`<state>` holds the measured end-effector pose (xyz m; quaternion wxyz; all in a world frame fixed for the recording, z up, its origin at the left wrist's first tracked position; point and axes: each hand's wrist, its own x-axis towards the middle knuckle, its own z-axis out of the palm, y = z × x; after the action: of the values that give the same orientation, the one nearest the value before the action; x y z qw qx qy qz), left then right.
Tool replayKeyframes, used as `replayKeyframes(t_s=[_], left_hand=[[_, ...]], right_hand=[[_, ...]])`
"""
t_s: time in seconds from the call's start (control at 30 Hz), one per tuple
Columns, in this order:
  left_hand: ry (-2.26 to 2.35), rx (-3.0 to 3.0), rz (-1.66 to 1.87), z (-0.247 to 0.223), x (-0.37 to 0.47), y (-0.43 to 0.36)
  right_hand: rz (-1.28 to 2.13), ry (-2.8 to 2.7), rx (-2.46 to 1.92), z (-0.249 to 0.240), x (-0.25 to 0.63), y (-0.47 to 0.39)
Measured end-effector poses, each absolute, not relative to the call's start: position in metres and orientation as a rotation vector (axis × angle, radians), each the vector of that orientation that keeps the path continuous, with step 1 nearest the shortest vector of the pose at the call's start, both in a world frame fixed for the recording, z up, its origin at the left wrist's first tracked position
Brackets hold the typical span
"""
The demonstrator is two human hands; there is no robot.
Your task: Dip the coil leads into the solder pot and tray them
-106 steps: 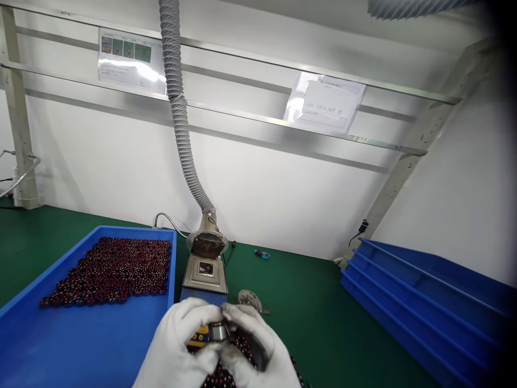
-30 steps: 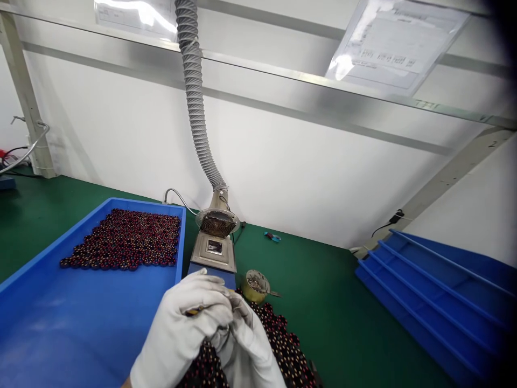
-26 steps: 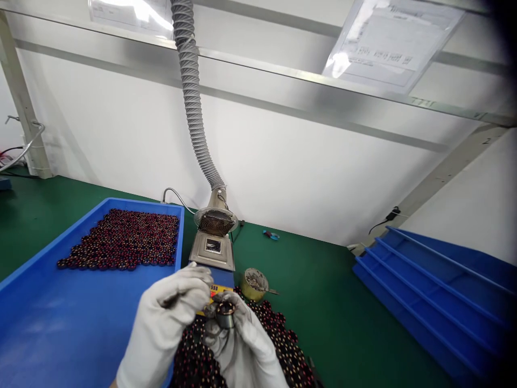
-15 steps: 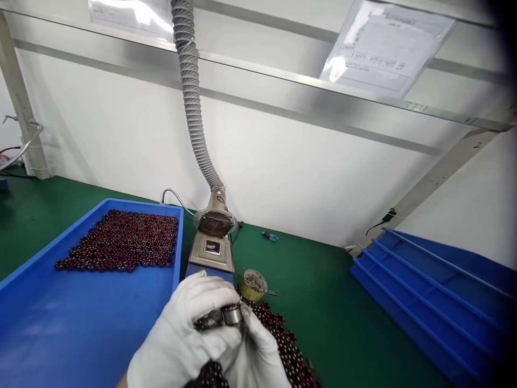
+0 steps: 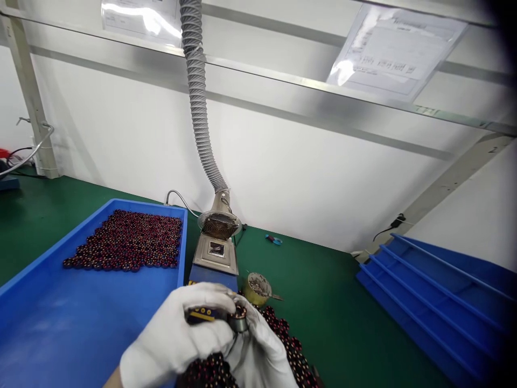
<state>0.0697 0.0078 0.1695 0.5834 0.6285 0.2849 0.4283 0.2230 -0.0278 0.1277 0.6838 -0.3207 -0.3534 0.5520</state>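
Observation:
A small cylindrical part [image 5: 238, 321] with a shiny metal side and a ring of copper-coloured windings on top is between my gloved hands. My right hand [image 5: 262, 345], in a white glove, grips it from the right. From the left, the thumb and forefinger of my left hand [image 5: 181, 326], also gloved, close against it; their exact contact is partly hidden. Dark round parts with red and copper-coloured dots [image 5: 212, 372] lie below and between my hands. More of the same dotted parts [image 5: 297, 353] spread out to the right of my right hand.
A blue tray [image 5: 100, 318] at left carries many dotted round parts [image 5: 133, 237]. Behind my hands stands a metal-topped heating unit [image 5: 216, 258] under a grey exhaust hose [image 5: 200, 108]. A small yellowish tub [image 5: 257, 291] sits beside it. Stacked blue trays [image 5: 436, 291] lean at right.
The cylindrical part has tipped, so its copper-coloured top now faces me more. My left hand has shifted slightly down and left, its finger gap wider. The whole view has shifted slightly.

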Motion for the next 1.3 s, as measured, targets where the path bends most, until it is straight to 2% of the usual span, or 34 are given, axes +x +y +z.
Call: replayKeyframes(t_s=[0.17, 0.4, 0.57, 0.67, 0.87, 1.03, 1.1, 1.2, 1.3], left_hand=[[0.553, 1.391, 1.100, 0.170, 0.082, 0.004], [0.581, 0.969, 1.332, 0.168, 0.075, 0.002], [0.686, 1.409, 1.035, 0.175, 0.071, 0.001], [0.579, 1.537, 1.122, 0.171, 0.073, 0.000], [0.666, 1.206, 1.378, 0.159, 0.069, 0.004], [0.505, 1.221, 0.978, 0.163, 0.084, 0.007], [0.445, 1.140, 0.957, 0.161, 0.092, 0.005], [0.536, 1.039, 1.118, 0.156, 0.093, 0.005], [0.712, 1.004, 1.356, 0.158, 0.084, 0.009]], right_hand=[[1.371, -0.936, -0.799, 0.123, 0.235, -0.018], [1.256, -0.797, -0.727, 0.124, 0.215, -0.032], [1.241, -0.842, -0.785, 0.130, 0.219, -0.028], [1.153, -0.844, -0.824, 0.131, 0.218, -0.026], [0.622, -0.791, -0.898, 0.127, 0.194, -0.032], [-0.175, -0.988, -0.867, 0.108, 0.183, -0.026], [-0.441, -1.121, -0.867, 0.102, 0.185, -0.023], [-0.587, -1.230, -0.879, 0.099, 0.188, -0.021], [-0.534, -1.184, -0.938, 0.103, 0.188, -0.025]])
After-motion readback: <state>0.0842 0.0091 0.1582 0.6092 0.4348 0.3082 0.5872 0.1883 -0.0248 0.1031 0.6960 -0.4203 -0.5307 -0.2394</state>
